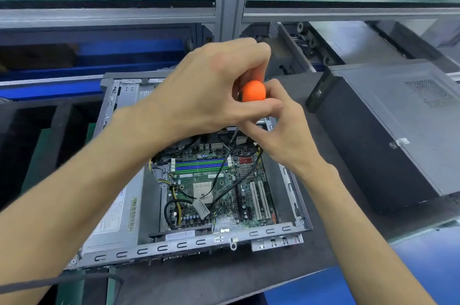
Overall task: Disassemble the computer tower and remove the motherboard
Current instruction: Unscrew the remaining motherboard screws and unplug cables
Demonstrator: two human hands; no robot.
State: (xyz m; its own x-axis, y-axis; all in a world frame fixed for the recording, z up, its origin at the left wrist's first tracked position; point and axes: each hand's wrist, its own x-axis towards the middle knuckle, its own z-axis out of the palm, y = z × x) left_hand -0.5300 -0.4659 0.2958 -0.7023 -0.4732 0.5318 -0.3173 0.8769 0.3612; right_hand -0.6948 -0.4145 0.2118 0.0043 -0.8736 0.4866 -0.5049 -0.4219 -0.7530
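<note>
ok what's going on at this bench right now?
A person is working inside an open computer case lying flat on the bench. Both hands hold an orange-handled screwdriver upright over the far end of the motherboard: the left hand wraps the handle from above, and the right hand pinches it lower down. The tip is hidden. The board sits in the case with cables across it. A second, closed tower lies to the right.

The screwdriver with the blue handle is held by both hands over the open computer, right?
Not quite: the head view shows the screwdriver has an orange handle, not blue. Both hands, left and right, do hold it over the open computer, with the motherboard inside.
</note>
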